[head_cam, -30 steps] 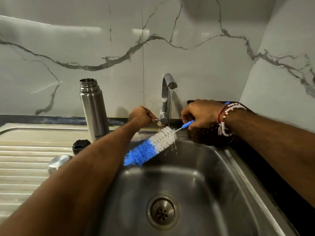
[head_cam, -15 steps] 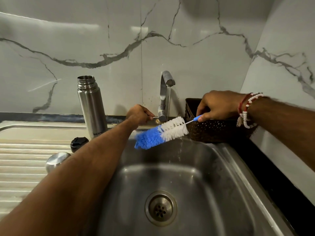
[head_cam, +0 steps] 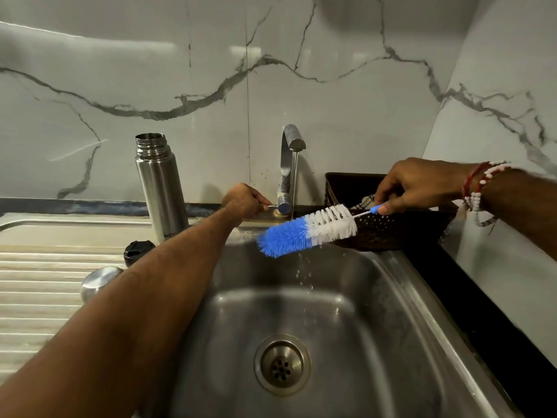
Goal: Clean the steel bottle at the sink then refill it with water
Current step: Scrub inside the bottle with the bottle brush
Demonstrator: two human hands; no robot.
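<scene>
The open steel bottle (head_cam: 159, 184) stands upright on the drainboard, left of the tap (head_cam: 289, 164). Its black inner cap (head_cam: 137, 248) and steel outer cap (head_cam: 99, 280) lie in front of it. My left hand (head_cam: 245, 202) grips the tap's lever at the base. A thin stream of water falls from the spout. My right hand (head_cam: 419, 184) pinches the blue handle of a blue-and-white bottle brush (head_cam: 307, 230), held over the back of the sink (head_cam: 391, 297), dripping.
A dark woven basket (head_cam: 388, 230) sits at the sink's back right corner, under my right hand. The drain (head_cam: 281, 365) is in the basin's middle. Marble walls close in behind and on the right. The ribbed drainboard (head_cam: 36, 282) stretches left.
My right hand has carried the brush up and to the right, out of the water stream, toward the basket. My left hand stays on the tap lever and the stream has thinned.
</scene>
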